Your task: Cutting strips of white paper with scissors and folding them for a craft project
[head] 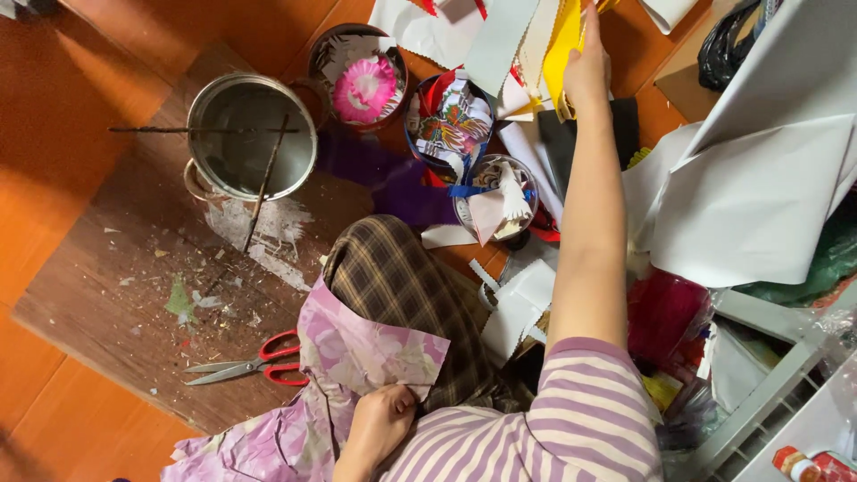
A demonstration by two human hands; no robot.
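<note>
My right hand reaches far out to a stack of paper sheets, its fingers on a yellow sheet beside grey and white ones. My left hand stays close to my body, shut on a pink flowered paper sheet that lies over my knee in brown checked cloth. Red-handled scissors lie on the brown board just left of that sheet.
A metal pot with sticks across it stands on the board. Behind it are a tin with a pink paper flower and two tins of paper scraps. Large white sheets and a white plastic crate crowd the right.
</note>
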